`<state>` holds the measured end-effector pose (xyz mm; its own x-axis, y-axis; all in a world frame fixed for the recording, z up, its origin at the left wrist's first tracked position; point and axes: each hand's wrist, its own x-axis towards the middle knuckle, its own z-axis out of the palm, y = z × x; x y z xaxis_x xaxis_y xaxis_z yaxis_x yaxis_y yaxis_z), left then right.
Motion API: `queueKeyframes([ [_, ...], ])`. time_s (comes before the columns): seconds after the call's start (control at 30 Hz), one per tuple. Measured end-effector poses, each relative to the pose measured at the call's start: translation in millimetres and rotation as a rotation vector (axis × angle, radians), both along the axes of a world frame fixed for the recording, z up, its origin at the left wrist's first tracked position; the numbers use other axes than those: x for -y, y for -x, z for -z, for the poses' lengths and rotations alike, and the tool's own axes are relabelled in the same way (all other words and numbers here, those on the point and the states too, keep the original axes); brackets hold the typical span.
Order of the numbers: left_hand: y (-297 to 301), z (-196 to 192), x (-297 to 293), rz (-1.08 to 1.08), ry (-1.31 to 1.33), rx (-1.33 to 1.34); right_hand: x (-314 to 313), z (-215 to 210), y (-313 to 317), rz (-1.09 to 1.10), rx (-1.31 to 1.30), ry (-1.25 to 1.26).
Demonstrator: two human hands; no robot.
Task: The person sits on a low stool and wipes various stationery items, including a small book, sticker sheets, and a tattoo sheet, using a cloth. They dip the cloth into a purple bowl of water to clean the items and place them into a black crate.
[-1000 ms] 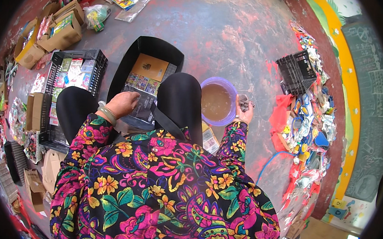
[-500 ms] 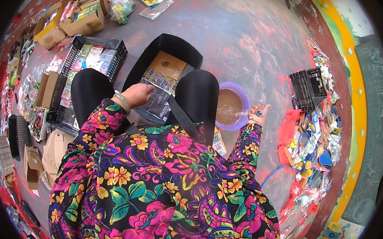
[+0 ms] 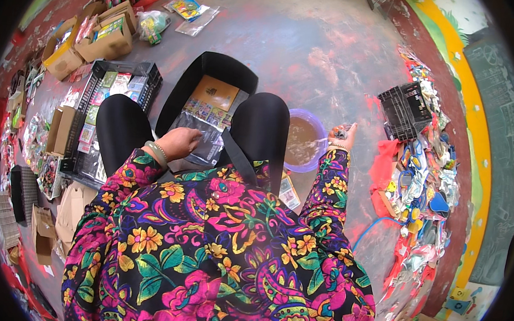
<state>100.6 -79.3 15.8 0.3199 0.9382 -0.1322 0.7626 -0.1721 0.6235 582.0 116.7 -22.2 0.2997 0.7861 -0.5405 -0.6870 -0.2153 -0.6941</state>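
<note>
My left hand (image 3: 179,143), with a bracelet at the wrist, hovers at the near edge of a black open box (image 3: 249,81) between my knees. Its fingers are curled together; what they hold, if anything, is hidden. Beside it in the box lies a dark plastic packet (image 3: 207,144), with small colourful cards (image 3: 204,111) and a brown envelope (image 3: 217,93) beyond. My right hand (image 3: 349,138) is cupped, palm up, around small dark pieces (image 3: 339,131), just right of a purple basin (image 3: 319,155) holding murky brown water. A pale streak crosses the water toward that hand.
A black crate (image 3: 154,83) of cards and packets stands left of my knee. Cardboard boxes (image 3: 114,47) line the far left. On the right, another black crate (image 3: 402,119) sits beside heaped mixed items (image 3: 423,182). A card (image 3: 289,192) lies below the basin.
The whole view has shifted slightly. My right hand has moved a little away from me beside the basin, still cupped around the small pieces. My left hand stays by the box.
</note>
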Motion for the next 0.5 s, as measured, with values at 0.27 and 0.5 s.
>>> queueKeyframes([
  [0.27, -10, -29, 15, 0.055, -0.054, 0.009, 9, 1, -1, -0.088, -0.160, -0.430],
  [0.5, 5, -8, 20, 0.067, -0.024, 0.006, 31, 0, 15, 0.038, -0.464, -0.371],
])
